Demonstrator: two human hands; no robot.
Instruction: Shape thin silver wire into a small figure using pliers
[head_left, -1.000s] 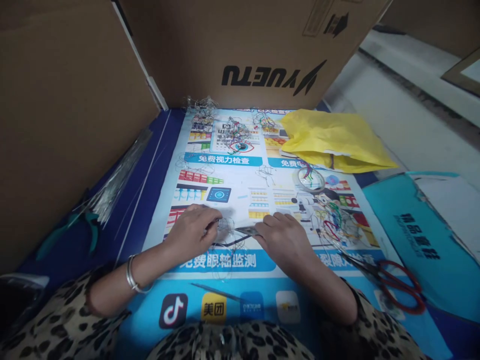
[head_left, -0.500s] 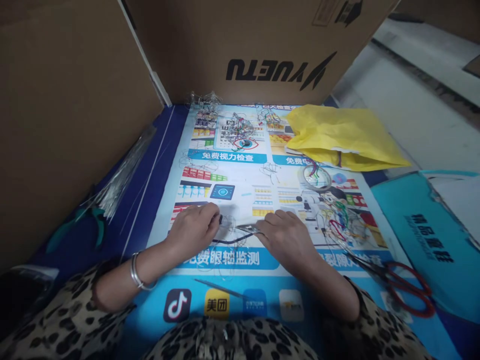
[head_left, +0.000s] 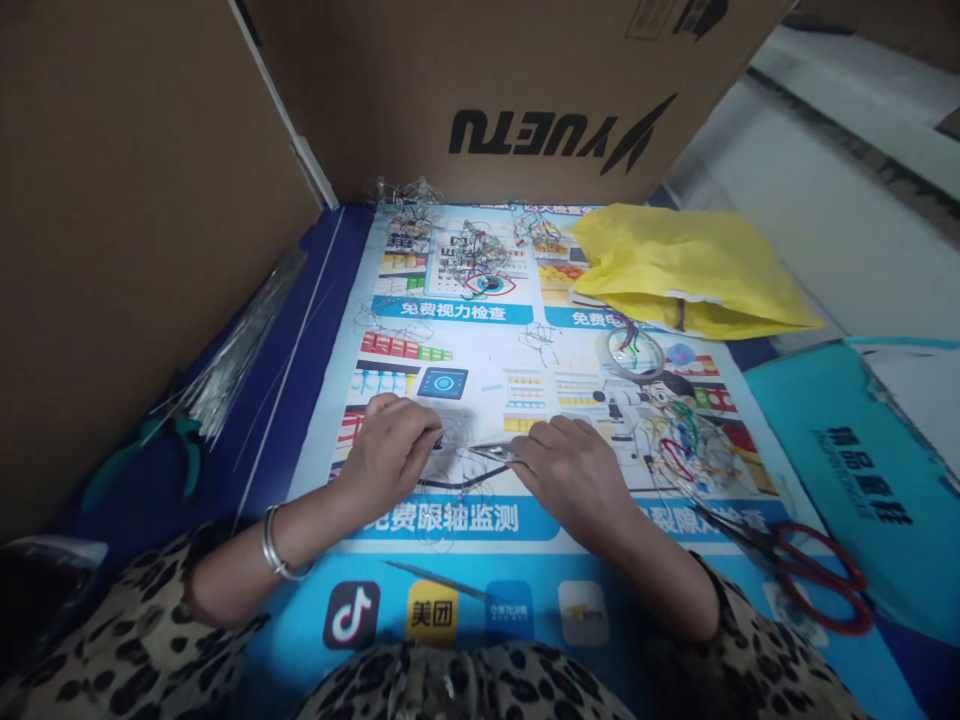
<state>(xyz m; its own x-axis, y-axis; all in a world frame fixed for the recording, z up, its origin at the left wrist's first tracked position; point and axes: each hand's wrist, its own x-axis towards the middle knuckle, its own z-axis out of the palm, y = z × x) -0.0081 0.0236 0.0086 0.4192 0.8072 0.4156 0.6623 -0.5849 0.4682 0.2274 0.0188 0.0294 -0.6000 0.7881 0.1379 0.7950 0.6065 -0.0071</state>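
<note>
My left hand (head_left: 388, 445) is closed in a pinch, wearing a bangle at the wrist. A fine loop of wire (head_left: 454, 432) comes out at its fingertips, with a small dark bit beside them. In my right hand (head_left: 574, 478) is a slim pointed metal tool (head_left: 489, 452); its tips point left toward the wire and its rear is hidden in the fist. Below both hands more thin wire loops lie on the printed poster. A thin dark metal rod (head_left: 435, 578) rests nearer to me.
At right lie red-handled scissors (head_left: 817, 575), tangled coloured wires (head_left: 694, 445) and a tape roll (head_left: 634, 353). Behind is a yellow bag (head_left: 690, 265). Teal-handled pliers (head_left: 187, 455) and a bundle of straight wires (head_left: 244, 340) lie left. Cardboard (head_left: 390, 100) stands behind.
My left hand has lifted slightly and its fingers have turned a little upward. My right hand and the metal tool stay almost in place. The view has shifted slightly.
</note>
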